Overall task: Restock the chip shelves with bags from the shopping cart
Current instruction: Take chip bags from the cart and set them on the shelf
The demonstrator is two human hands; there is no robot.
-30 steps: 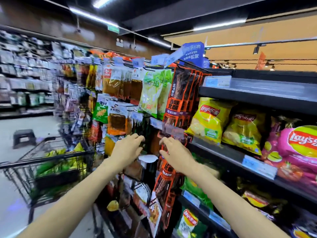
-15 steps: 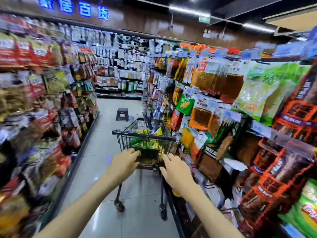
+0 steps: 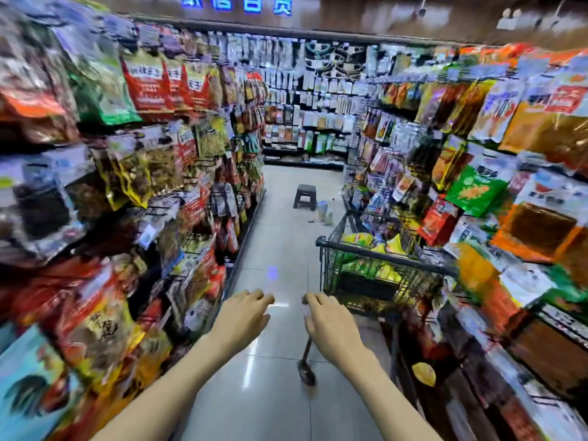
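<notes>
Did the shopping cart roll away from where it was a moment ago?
Cannot tell. The shopping cart still stands by the right-hand shelves, short of the stool; mostly the camera swung.

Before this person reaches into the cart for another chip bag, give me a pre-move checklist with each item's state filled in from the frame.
1. Left hand free: ok, fingers relaxed, holding nothing.
2. Right hand free: ok, holding nothing.
3. Black wire shopping cart ahead on the right: ok, neither hand touching it.
4. Yellow and green chip bags left in the cart: ok, several visible.
5. Grey tiled floor up to the cart free: ok; the small dark plastic stool stands beyond it.
6. Chip shelf space: cannot tell, out of view.
</notes>
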